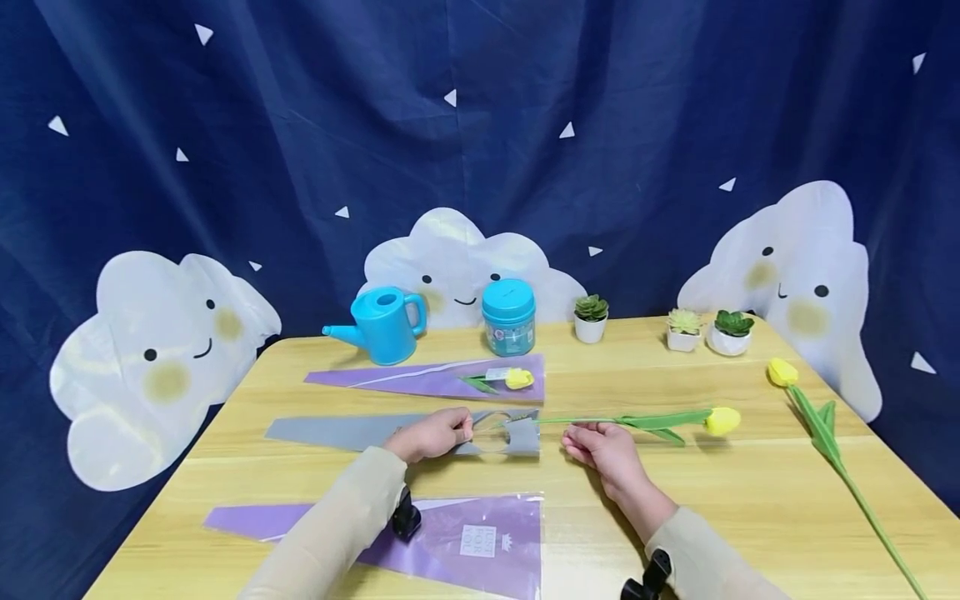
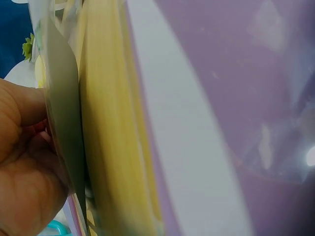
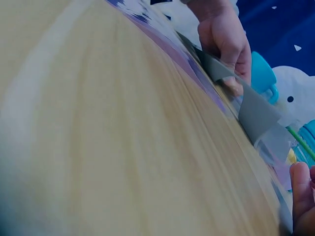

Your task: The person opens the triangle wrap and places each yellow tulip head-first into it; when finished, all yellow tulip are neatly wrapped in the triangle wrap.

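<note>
My left hand (image 1: 435, 433) pinches the edge of a grey flower wrapping sleeve (image 1: 330, 428), which has a cut-out opening near its wide right end. In the left wrist view the thumb and fingers close on the grey sheet (image 2: 66, 98). With its fingertips, my right hand (image 1: 611, 458) holds the green stem of a yellow artificial tulip (image 1: 722, 422); the bloom points right. The stem's left end reaches the sleeve's wide mouth and overlaps it. The right wrist view shows the sleeve's mouth (image 3: 258, 118) bulging up, with the stem (image 3: 299, 141) beside it.
Behind lies a purple sleeve (image 1: 420, 379) with a yellow tulip (image 1: 519, 379) inside; nearer is another purple sleeve (image 1: 427, 542). A second loose tulip (image 1: 825, 433) lies at right. A blue watering can (image 1: 386, 327), a blue-lidded jar (image 1: 509, 317) and small potted succulents (image 1: 591, 320) line the back.
</note>
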Demonstrator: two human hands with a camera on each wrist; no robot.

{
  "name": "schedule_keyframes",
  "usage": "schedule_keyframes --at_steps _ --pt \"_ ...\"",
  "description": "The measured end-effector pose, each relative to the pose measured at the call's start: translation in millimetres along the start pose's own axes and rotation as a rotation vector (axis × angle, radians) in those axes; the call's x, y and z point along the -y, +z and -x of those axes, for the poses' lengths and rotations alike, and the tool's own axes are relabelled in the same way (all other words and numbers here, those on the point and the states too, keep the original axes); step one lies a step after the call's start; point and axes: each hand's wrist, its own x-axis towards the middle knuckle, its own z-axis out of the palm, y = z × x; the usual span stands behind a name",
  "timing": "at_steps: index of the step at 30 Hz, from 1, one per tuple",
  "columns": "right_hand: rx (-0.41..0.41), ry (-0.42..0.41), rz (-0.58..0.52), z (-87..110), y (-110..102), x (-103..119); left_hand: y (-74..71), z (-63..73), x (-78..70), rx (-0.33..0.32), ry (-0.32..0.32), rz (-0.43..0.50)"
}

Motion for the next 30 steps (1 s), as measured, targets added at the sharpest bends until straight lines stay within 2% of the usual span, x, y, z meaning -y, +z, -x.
schedule_keyframes --at_steps 8,14,18,22,30 --pt "0.037 -0.007 0.043 6.1 3 -2 0.2 2.1 1.1 -0.015 -0.020 -0.013" --pt "0.059 0.018 0.021 10.7 0 0 1.0 1.8 0.6 -0.017 0.003 -0.035" --pt "0.082 0.017 0.012 8.4 -4 5 0.0 2.9 -0.2 -0.019 -0.011 -0.033" --pt "0.069 0.026 0.001 3.6 -10 13 -0.1 3.5 -0.3 -0.009 -0.007 -0.041" --pt "0.121 -0.076 -0.022 -12.1 -26 39 1.6 1.1 -0.2 -0.016 -0.018 -0.041"
